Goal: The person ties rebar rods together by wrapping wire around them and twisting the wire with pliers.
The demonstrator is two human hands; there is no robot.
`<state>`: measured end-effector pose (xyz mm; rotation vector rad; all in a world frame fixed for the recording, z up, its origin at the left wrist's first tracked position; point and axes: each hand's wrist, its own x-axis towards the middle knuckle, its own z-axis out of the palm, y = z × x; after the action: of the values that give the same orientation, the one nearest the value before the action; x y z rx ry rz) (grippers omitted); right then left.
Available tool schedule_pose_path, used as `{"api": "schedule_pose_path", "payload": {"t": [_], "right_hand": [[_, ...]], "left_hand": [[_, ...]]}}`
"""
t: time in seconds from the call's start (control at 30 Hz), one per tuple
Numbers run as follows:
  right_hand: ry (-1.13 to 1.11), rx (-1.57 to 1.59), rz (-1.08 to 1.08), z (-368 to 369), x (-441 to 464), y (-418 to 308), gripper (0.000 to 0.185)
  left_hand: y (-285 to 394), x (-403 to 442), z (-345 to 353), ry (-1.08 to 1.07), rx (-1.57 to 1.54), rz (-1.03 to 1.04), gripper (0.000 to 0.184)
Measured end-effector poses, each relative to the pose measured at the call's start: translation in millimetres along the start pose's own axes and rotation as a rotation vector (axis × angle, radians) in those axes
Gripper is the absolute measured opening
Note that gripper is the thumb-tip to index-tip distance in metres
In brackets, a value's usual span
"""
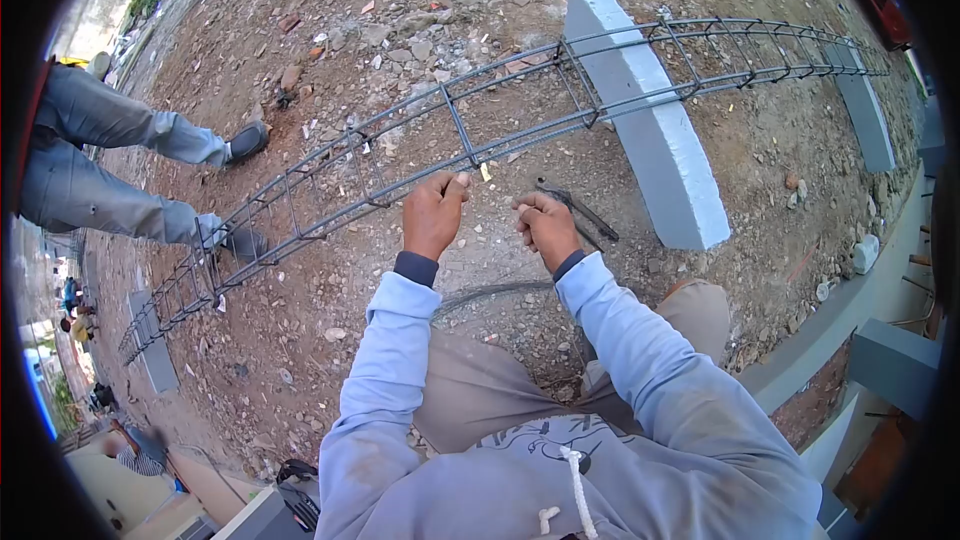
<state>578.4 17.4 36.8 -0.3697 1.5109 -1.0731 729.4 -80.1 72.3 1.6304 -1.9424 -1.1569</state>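
stony ground (300,305); hands (435,218) (550,230) near rebar cage (472,156); white container (865,254)

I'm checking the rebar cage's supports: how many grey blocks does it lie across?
3: a large block beyond the right hand, another toward the cage's far right end, and one near its far left end.

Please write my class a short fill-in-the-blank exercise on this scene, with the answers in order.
The metal cage lies across ____ visible grey blocks.
Nearer the dark tool is the ____ hand.
The outer sleeves are light ____.
The hanging cord is ____.

Missing words: three; right; blue; white.
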Motion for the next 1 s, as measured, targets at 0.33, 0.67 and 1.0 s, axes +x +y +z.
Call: {"api": "schedule_pose_path", "payload": {"t": [0.33,0.67,1.0], "right_hand": [[-0.21,0.262,-0.151,26.8,78.4,-5.5,0.016],[-0.199,0.17,-0.11,27.7,80.4,-15.6,0.012],[-0.008,0.037,-0.077,40.7,73.1,-23.9,0.017]], "left_hand": [[23.4,61.0,0.7,0.135,0.086,0.084,0.033],[11.3,74.9,6.9,0.028,-0.048,0.038,0.027],[16.4,33.3,18.6,0.269,0.044,-0.006,0.028]]}}
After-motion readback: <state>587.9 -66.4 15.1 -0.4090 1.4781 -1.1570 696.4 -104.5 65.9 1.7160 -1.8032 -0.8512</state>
